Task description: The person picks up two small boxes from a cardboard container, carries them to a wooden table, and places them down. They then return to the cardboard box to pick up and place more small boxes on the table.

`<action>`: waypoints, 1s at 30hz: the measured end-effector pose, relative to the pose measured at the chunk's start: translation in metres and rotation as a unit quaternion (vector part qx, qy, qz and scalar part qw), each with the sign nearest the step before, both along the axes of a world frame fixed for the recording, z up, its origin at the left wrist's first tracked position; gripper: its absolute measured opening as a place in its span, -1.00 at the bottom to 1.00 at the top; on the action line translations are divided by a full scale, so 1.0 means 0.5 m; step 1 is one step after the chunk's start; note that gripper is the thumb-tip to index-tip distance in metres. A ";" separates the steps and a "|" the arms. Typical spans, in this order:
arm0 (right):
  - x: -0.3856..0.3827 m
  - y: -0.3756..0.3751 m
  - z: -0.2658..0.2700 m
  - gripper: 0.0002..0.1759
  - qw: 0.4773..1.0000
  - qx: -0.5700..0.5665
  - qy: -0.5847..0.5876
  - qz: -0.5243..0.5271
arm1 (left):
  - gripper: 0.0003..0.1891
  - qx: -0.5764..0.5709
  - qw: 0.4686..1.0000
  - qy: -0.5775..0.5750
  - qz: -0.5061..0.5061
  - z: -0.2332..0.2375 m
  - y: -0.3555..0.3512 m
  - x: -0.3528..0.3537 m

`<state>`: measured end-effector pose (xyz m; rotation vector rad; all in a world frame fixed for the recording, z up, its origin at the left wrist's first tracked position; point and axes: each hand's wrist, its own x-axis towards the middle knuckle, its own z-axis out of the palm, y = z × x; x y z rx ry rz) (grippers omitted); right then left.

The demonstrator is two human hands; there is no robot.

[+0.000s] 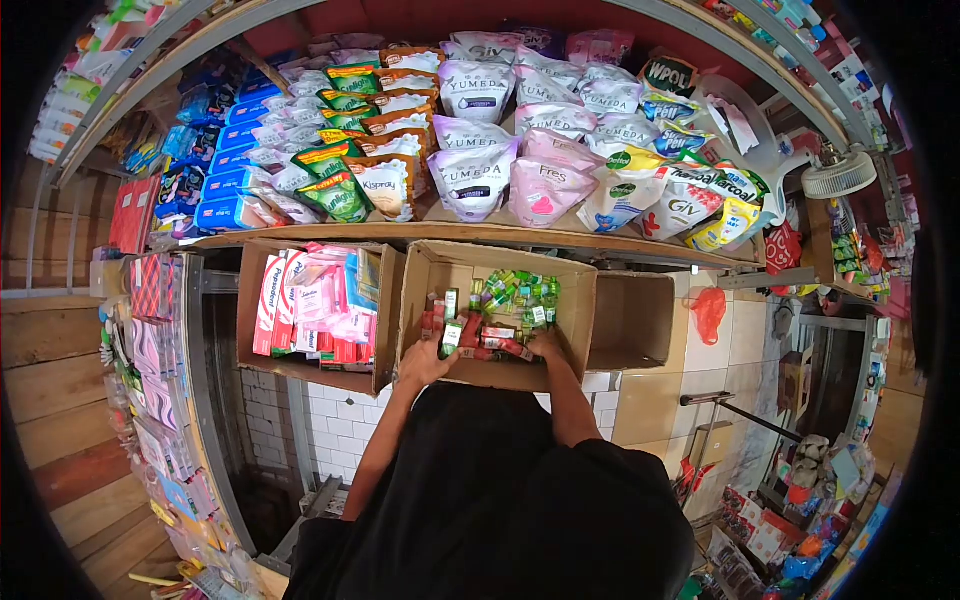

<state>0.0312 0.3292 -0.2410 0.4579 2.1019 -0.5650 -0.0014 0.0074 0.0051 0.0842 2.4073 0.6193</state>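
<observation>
A cardboard box (575, 275) in front of me holds many small green bottles (505, 292) and small red packs (472, 328). My left hand (422, 364) is at its near left corner, fingers closed on a small green-and-white carton (452, 338) that stands upright. Another similar carton (451, 301) is just behind it. My right hand (547, 346) reaches over the near right side of the box, beside red packs and a green bottle. Its fingertips are partly hidden among these, so I cannot make out whether it grips one.
To the left, another cardboard box (388, 330) holds Pepsodent cartons (268, 305) and pink packs (322, 295). On the right is a smaller cardboard box (632, 320). Behind, a wooden shelf (400, 231) carries rows of refill pouches (475, 175). A red plastic bag (708, 316) hangs at the right.
</observation>
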 end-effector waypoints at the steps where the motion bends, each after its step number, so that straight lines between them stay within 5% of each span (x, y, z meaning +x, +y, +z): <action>1: -0.002 0.008 -0.007 -0.24 0.999 -0.041 -0.016 -0.008 | -0.22 0.000 1.000 0.000 -0.001 0.001 0.000 0.000; 8: 0.020 -0.016 -0.061 -0.17 1.000 -0.006 0.003 -0.028 | -0.24 0.007 1.000 0.000 0.002 0.003 0.000 0.000; 11: -0.008 -0.029 0.037 -0.29 0.998 0.029 0.022 0.046 | -0.23 0.007 1.000 -0.004 0.002 0.006 0.001 -0.003; 17: -0.001 -0.020 0.009 -0.75 0.975 0.027 0.197 -0.098 | -0.22 -0.007 1.000 -0.017 0.003 0.026 0.007 -0.009; 20: -0.023 -0.036 0.113 -0.74 0.972 0.048 0.195 -0.125 | -0.23 -0.005 1.000 -0.009 0.005 0.005 0.002 -0.005; 26: -0.035 -0.052 0.133 -0.59 0.942 0.025 0.179 -0.283 | -0.24 0.000 1.000 -0.006 0.009 0.006 -0.001 -0.004; 29: -0.024 -0.043 0.038 -0.53 0.941 0.028 0.181 -0.284 | -0.23 0.003 1.000 0.001 0.006 0.006 -0.002 -0.003; 30: -0.020 -0.041 0.040 -0.54 0.926 -0.071 0.119 -0.352 | -0.23 0.006 1.000 0.007 0.006 0.007 -0.003 -0.002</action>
